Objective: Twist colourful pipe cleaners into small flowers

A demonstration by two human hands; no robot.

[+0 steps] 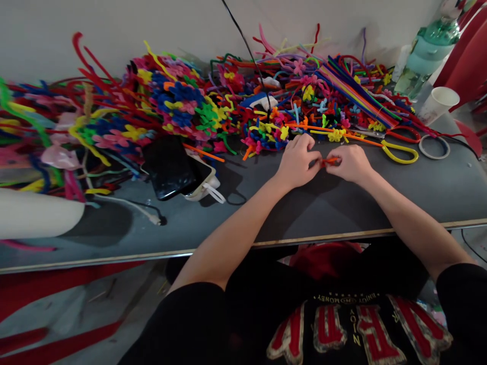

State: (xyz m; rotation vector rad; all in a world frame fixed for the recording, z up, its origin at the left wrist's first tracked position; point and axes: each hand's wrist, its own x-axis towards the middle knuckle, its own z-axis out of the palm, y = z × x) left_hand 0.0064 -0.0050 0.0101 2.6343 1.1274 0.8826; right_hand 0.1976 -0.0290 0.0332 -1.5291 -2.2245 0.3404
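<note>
- Head view: shirt (247, 319) at six o'clock reads "ENJOY", "MONEY"
- Left hand (297, 162), right hand (350, 162): fingers (314, 156) clamped on one orange piece (332, 160)
- One cup (438, 106), two o'clock

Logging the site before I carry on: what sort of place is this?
Likely a craft workspace: fuzzy flowers, a bundle of pipe cleaners and scissors lie together on the grey table.

Clock centred between left hand (299, 162) and right hand (350, 165), over table (297, 208); 12 away from wearer. Craft-stem heap (186, 104) runs 9 round to 1. Phone (169, 165) at 9, before heap, partly on cased device (203, 180). Scissors (399, 161) near 3, ring (434, 158) just beyond. Cup (433, 109) at 2; bottle (426, 58) behind.
</note>
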